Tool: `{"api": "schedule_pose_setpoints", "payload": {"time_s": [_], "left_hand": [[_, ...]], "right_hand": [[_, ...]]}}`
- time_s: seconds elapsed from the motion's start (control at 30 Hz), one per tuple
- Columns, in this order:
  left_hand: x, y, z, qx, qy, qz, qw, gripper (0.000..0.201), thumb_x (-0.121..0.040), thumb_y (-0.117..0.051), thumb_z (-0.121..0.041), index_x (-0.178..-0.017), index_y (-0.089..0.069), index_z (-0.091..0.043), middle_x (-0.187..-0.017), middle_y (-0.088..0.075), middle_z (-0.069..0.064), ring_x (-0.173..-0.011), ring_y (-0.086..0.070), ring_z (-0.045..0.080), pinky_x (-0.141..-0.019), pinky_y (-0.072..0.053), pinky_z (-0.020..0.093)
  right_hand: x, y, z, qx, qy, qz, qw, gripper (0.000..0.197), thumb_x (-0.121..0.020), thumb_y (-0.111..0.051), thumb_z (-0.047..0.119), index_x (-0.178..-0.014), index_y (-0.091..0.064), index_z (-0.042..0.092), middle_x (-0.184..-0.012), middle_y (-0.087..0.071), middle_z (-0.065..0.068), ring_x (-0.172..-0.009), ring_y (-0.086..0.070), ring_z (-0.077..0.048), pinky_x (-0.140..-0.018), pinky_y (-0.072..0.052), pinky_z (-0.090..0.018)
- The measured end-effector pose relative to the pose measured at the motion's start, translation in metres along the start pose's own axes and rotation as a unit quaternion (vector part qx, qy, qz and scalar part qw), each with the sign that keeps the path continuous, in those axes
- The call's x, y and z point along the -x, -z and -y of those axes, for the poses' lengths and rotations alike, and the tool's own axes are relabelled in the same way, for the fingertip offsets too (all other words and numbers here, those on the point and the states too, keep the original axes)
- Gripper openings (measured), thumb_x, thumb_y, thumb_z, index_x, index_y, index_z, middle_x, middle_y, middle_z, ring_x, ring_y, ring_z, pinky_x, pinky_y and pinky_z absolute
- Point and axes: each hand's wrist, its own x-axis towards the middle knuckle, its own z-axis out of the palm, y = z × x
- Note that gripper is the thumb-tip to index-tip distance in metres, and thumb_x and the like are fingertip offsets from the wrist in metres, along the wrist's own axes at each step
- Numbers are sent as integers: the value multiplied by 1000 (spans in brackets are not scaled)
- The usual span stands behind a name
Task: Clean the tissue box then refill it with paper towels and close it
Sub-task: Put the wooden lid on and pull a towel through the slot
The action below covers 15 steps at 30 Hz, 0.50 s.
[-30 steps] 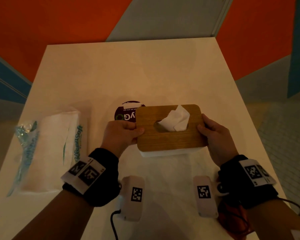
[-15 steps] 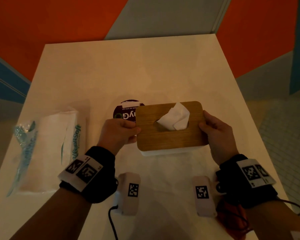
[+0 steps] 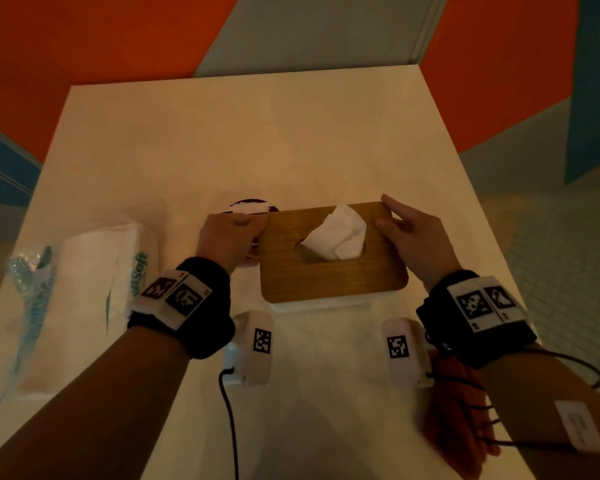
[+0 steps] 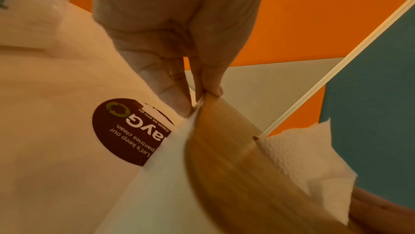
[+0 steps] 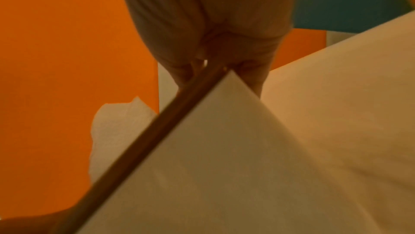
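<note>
The tissue box [image 3: 326,304] is white with a wooden lid [image 3: 329,275] on top, near the middle of the table. A white paper towel [image 3: 340,237] sticks up through the lid's slot. My left hand [image 3: 226,237] pinches the lid's left edge, thumb on top; in the left wrist view the fingers [image 4: 209,81] grip the wooden lid [image 4: 235,149] at its far corner. My right hand [image 3: 413,233] holds the right end, thumb on the lid and fingers behind; its wrist view shows fingers [image 5: 249,71] round the box [image 5: 224,158] corner.
An opened pack of paper towels [image 3: 94,285] lies at the table's left. A round dark sticker [image 3: 246,209] sits on the table behind my left hand. The table [image 3: 257,133] is white, with orange and blue walls beyond. Cables trail from both wristbands.
The box and both hands have shifted slightly away from me and to the right. My right fingers now reach further along the lid's far right corner.
</note>
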Motion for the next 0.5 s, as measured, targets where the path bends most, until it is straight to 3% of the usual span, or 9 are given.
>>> {"api": "schedule_pose_setpoints", "payload": {"time_s": [0.13,0.27,0.3,0.37,0.43,0.5], "left_hand": [[-4,-2,4,6,-17,-12,1000,20,-85,-60,-18,-100,-64,-5,-76,-61,5,-59,-58,14,-45,-54,21],[-4,-3,6,-6,-19,-18,1000,21,-86,-59,-19,-100,-65,-5,-77,-61,7,-60,-59,16,-43,-55,20],[-2,-3,6,-17,-30,-19,999,22,-87,-58,-20,-101,-64,-5,-79,-62,8,-64,-61,19,-50,-58,25],[6,-2,10,-76,-113,-39,990,25,-87,-56,-21,-109,-61,-9,-97,-63,8,-86,-62,25,-75,-58,40],[19,-2,15,-163,-211,-17,964,50,-82,-62,-30,-127,-47,-16,-129,-50,5,-118,-47,23,-101,-44,43],[33,-6,21,-283,-243,81,924,85,-72,-66,-46,-140,-22,-19,-151,-24,3,-138,-20,22,-115,-23,44]], "right_hand": [[1,0,-6,-9,-6,-6,1000,41,-88,-59,22,-128,-52,21,-126,-59,-13,-113,-55,-25,-101,-44,-44],[-1,2,-4,-22,-13,9,1000,42,-86,-61,22,-127,-52,21,-126,-59,-15,-109,-56,-23,-98,-46,-46],[-1,3,-2,-24,-20,20,999,42,-86,-61,22,-128,-52,21,-127,-58,-15,-110,-55,-23,-98,-46,-47],[1,6,5,-11,-11,34,999,43,-87,-60,25,-129,-51,21,-131,-55,-13,-119,-51,-24,-101,-42,-48],[4,7,15,19,34,30,999,40,-87,-59,31,-125,-55,19,-137,-50,-8,-127,-44,-23,-106,-37,-42],[10,0,26,90,79,48,992,36,-84,-61,36,-115,-61,19,-140,-47,-5,-129,-41,-21,-106,-33,-36]]}}
